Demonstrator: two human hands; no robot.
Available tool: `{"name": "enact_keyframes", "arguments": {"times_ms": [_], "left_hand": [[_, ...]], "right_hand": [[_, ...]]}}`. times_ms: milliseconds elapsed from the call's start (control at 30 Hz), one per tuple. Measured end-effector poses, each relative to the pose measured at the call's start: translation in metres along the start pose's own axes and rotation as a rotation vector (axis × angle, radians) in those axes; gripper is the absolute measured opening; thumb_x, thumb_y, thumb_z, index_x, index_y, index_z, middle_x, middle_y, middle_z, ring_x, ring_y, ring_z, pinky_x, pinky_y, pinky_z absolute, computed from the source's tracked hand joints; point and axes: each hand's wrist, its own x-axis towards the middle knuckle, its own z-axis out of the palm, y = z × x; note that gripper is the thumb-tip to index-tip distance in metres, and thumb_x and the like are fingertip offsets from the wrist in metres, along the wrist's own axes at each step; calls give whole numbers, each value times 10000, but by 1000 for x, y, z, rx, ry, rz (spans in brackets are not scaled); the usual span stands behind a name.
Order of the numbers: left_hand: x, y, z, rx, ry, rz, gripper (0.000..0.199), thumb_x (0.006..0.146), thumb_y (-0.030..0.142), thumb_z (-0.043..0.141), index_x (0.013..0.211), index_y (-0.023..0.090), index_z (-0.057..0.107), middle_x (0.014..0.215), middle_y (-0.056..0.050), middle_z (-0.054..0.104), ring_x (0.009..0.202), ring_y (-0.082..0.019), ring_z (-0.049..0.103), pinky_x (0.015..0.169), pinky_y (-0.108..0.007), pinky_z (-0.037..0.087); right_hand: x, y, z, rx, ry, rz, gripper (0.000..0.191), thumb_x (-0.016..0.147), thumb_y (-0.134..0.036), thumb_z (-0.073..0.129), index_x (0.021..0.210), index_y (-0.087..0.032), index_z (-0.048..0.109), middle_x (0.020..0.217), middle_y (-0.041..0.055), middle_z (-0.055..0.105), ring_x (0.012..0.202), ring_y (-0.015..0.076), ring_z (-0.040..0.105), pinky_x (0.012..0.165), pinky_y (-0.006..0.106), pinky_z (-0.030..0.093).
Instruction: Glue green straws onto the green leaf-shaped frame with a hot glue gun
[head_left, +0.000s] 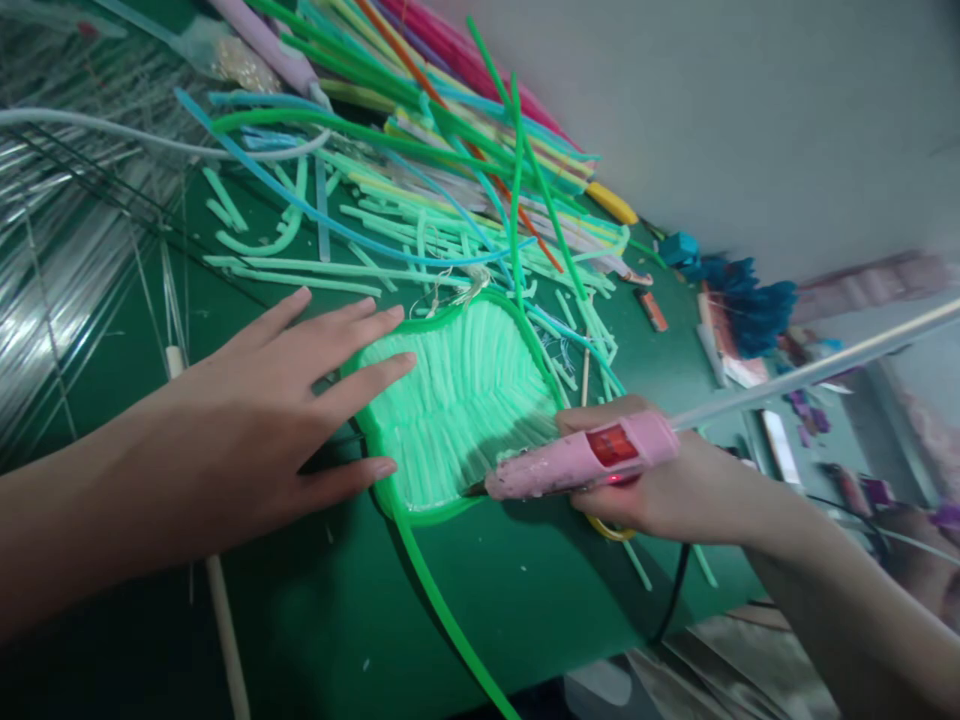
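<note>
A leaf-shaped panel of mint-green pipe cleaners (457,400) lies on the green table, edged with a darker green pipe cleaner (442,605) whose loose end runs toward the front. My left hand (300,400) rests at the panel's left edge, fingers spread, the fingertips on or just over its border. In my right hand (645,490) is a pink hot glue gun (581,460), its nozzle at the panel's lower edge. A long clear glue stick (817,380) sticks out of the gun's back. Shiny glue shows along the panel's lower left border.
Cut mint-green pieces (315,270) and bundles of coloured pipe cleaners (450,110) cover the back of the table (345,620). Clear strips (67,270) lie at left, with a wooden stick (225,630) below my left hand. A lighter (650,310) and blue tufts (742,300) are farther right.
</note>
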Motion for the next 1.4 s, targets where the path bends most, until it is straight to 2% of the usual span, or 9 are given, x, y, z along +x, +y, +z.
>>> {"name": "enact_keyframes", "arguments": {"times_ms": [167, 333, 567, 767, 933, 1033, 1133, 1300, 1400], "left_hand": [[0, 0, 0, -8, 1, -8, 623, 1089, 561, 383, 1546, 173, 553, 1720, -204, 419, 1600, -396, 393, 1316, -665, 268], [2, 1, -3, -14, -25, -19, 629, 1072, 570, 406, 1537, 178, 567, 1717, -206, 426, 1601, -392, 395, 1307, -672, 290], [2, 1, -3, -40, -13, -17, 623, 1071, 552, 426, 1532, 162, 579, 1706, -218, 438, 1592, -415, 403, 1308, -670, 281], [1, 1, -1, -55, -9, -24, 624, 1064, 550, 446, 1542, 169, 569, 1723, -202, 417, 1602, -410, 386, 1330, -656, 245], [1, 0, 0, -65, -14, -34, 615, 1062, 558, 454, 1546, 196, 563, 1732, -176, 413, 1603, -399, 389, 1336, -653, 239], [1, 0, -1, -42, -14, -28, 627, 1067, 564, 426, 1554, 189, 552, 1729, -190, 412, 1600, -399, 393, 1325, -666, 256], [2, 1, -2, -27, -18, -15, 637, 1069, 559, 430, 1556, 166, 545, 1721, -208, 419, 1589, -410, 409, 1313, -678, 273], [2, 1, -2, -67, 12, -33, 662, 1060, 541, 465, 1592, 147, 485, 1718, -196, 430, 1588, -397, 413, 1339, -629, 243], [1, 1, -1, -60, 20, -28, 672, 1065, 554, 451, 1612, 164, 450, 1716, -184, 437, 1596, -379, 404, 1342, -611, 243]], "right_hand": [[2, -2, 1, 43, 40, 20, 136, 735, -198, 605, 673, -248, 494, 575, -84, 479, 481, 97, 470, 427, 216, 319], [9, -4, 4, 48, 2, 44, 179, 713, -185, 623, 656, -252, 468, 567, -82, 475, 475, 103, 470, 422, 218, 310], [11, -2, 4, 54, -34, -36, 157, 770, -143, 647, 679, -239, 561, 558, -94, 490, 478, 90, 456, 456, 221, 319], [10, -1, 2, 42, -50, -45, 164, 747, -100, 652, 819, -228, 726, 657, -69, 640, 515, 101, 509, 469, 222, 342], [7, 2, 0, 48, -62, -70, 226, 783, -80, 622, 849, -241, 765, 752, -59, 702, 595, 109, 566, 511, 214, 377], [6, 4, -1, 73, -65, -67, 207, 764, -67, 628, 816, -232, 741, 776, -48, 714, 659, 121, 611, 521, 207, 395], [6, 4, -2, 99, -88, -66, 167, 784, -71, 600, 767, -225, 663, 699, -58, 646, 623, 109, 577, 514, 199, 387], [6, 3, -1, 99, -26, 63, 134, 716, -142, 605, 686, -240, 519, 583, -79, 528, 510, 102, 503, 455, 201, 363], [5, 4, -2, 72, -1, 107, 137, 688, -170, 618, 680, -245, 504, 567, -78, 520, 491, 108, 487, 436, 209, 358]]}}
